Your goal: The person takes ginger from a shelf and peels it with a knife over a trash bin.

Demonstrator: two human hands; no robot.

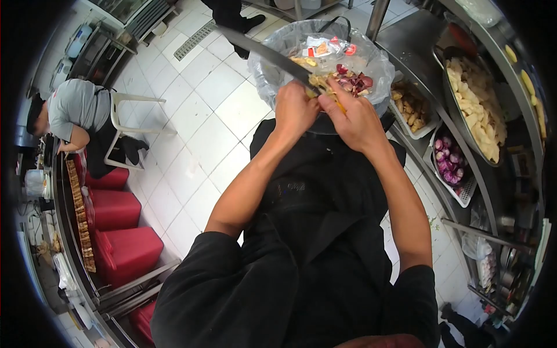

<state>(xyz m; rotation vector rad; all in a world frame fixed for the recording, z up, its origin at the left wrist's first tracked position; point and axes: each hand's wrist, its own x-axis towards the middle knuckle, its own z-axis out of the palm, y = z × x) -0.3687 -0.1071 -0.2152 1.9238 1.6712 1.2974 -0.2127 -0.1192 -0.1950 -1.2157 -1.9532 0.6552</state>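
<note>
My right hand (355,119) is closed around the orange handle of a large knife (264,53). Its long blade points up and left, passing just above my left hand (296,108). The fingers of that left hand are pinched on a small yellowish piece, apparently ginger (312,93), against the blade near the handle. Both hands are over the near rim of a bin lined with a clear plastic bag (264,69). Inside the bin lie red onion skins (355,80), pale peelings and torn red-and-white packaging (319,46).
To the right, metal shelving holds a bowl of peeled pale pieces (473,101), a tray of unpeeled ginger (412,107) and a basket of red onions (449,161). At left are a person in grey (81,107), a white chair (119,124) and red bins (130,252).
</note>
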